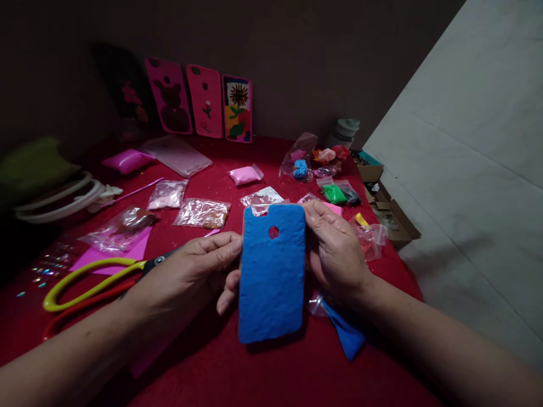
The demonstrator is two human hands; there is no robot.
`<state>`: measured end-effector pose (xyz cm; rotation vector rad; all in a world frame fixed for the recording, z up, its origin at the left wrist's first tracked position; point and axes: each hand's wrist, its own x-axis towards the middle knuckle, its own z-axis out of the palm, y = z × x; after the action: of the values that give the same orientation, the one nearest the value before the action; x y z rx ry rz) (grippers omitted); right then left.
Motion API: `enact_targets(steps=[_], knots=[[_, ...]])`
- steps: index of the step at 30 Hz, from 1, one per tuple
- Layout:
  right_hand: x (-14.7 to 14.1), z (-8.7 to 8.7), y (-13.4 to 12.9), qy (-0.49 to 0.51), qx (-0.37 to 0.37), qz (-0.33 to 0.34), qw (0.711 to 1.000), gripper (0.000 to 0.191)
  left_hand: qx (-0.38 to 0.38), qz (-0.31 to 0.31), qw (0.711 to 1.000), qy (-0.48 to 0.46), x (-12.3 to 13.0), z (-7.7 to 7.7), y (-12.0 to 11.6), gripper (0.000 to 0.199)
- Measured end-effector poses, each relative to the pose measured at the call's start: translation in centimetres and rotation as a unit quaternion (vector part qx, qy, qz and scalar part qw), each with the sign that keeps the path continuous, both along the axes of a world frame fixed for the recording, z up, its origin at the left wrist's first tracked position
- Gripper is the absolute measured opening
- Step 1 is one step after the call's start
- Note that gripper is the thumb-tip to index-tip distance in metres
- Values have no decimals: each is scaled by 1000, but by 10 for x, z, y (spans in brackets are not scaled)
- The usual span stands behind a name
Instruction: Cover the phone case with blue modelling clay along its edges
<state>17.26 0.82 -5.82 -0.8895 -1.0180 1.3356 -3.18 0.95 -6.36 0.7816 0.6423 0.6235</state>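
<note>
A phone case [271, 277] covered in blue clay is held upright between my two hands, its covered back facing me. It has a round hole near the top and a notch at the upper left corner. My left hand [212, 260] pinches its left edge with thumb and fingers. At the upper right edge, my right hand [335, 243] grips it, with some fingers hidden behind. Below my right hand lies a packet of blue clay [345, 330]. Scissors [95, 277] with yellow and red handles rest partly under my left forearm.
Decorated phone cases [205, 102] lean against the back wall. A clear case [180, 155] lies in front of them. Several clay packets, including a pink one [246, 174] and a green one [335, 194], are spread over the red cloth [203, 367]. Cardboard boxes [396, 217] stand at the right.
</note>
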Motion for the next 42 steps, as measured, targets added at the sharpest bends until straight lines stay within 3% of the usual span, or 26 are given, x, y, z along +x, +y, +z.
enact_targets(steps=[7, 12, 18, 25, 36, 42], knots=[[-4, 3, -5, -8, 1, -29, 1000, 26, 20, -6, 1000, 9, 1, -1, -3, 31], [-5, 8, -6, 33, -5, 27, 999, 28, 23, -11, 1000, 6, 1, -2, -3, 30], [-4, 4, -2, -13, 14, -39, 999, 28, 3, 6, 1000, 9, 0, 2, -3, 30], [-5, 6, -5, 23, -10, 2, 1000, 26, -2, -1, 1000, 13, 0, 1, -2, 32], [1, 6, -3, -51, -27, -24, 998, 25, 6, 14, 999, 32, 2, 5, -5, 30], [0, 6, -2, -26, -27, -5, 999, 26, 3, 21, 999, 32, 2, 6, -5, 29]])
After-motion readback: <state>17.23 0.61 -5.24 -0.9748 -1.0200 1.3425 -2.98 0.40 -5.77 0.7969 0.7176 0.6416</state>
